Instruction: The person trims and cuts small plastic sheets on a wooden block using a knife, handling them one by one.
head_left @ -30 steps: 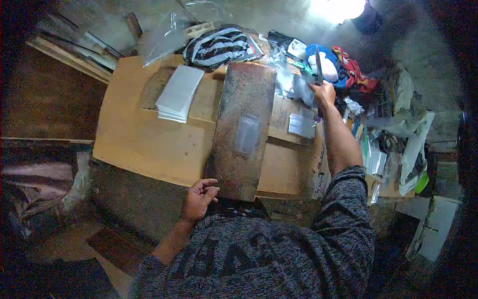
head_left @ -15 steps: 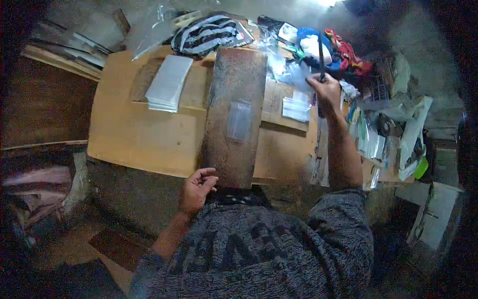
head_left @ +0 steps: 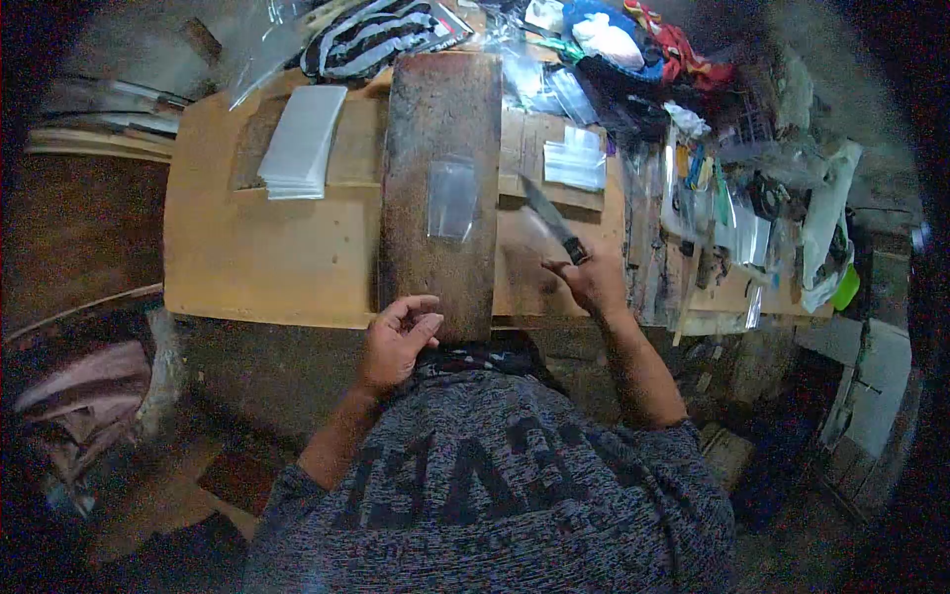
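My right hand (head_left: 597, 282) is closed round the dark handle of a knife (head_left: 550, 216). Its blade points up and to the left, just right of a long worn wooden board (head_left: 442, 114). On the board lies a clear plastic sleeve (head_left: 452, 200), flat. My left hand (head_left: 398, 342) rests by the board's near left corner, its fingers loosely bent and apart, holding nothing. Left of the board is a stack of white sheets (head_left: 305, 139). A smaller pile of clear plastic pieces (head_left: 576, 160) sits to the right, on a thin wooden panel (head_left: 526, 134).
Beneath everything is a yellowish wooden table (head_left: 267, 262). A black-and-white striped bag (head_left: 371, 42) lies at the back, with blue and red cloth (head_left: 683, 45) at the back right. Plastic strips and tools (head_left: 737, 223) crowd the right side, near a bright green object (head_left: 843, 289).
My right hand has come down and toward me with the knife, whose blade has swung from upright to slanting left. My left hand stays by the board. The whole view has shifted slightly.
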`<action>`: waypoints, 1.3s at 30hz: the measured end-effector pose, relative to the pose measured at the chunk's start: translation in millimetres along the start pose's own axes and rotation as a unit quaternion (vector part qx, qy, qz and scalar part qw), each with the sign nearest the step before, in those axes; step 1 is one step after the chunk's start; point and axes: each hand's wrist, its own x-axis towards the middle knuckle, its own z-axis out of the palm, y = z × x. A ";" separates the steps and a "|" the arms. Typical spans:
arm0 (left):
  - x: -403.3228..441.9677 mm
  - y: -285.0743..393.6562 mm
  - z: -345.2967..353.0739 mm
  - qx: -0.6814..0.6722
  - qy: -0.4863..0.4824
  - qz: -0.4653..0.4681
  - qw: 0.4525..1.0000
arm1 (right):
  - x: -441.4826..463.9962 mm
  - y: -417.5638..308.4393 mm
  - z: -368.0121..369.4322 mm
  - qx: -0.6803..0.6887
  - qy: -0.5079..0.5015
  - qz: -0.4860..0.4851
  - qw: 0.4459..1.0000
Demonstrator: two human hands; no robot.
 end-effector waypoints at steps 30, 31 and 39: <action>-7.5 5.4 18.3 0.021 0.004 -0.016 1.000 | 39.5 15.9 66.5 0.098 0.055 -0.082 0.990; -7.6 5.8 17.3 0.036 0.005 -0.012 0.999 | 40.4 15.6 64.6 0.121 0.039 -0.030 0.991; 14.7 6.9 33.0 -0.022 -0.073 -0.036 0.996 | -30.1 -11.7 -19.8 0.491 -0.217 0.076 0.841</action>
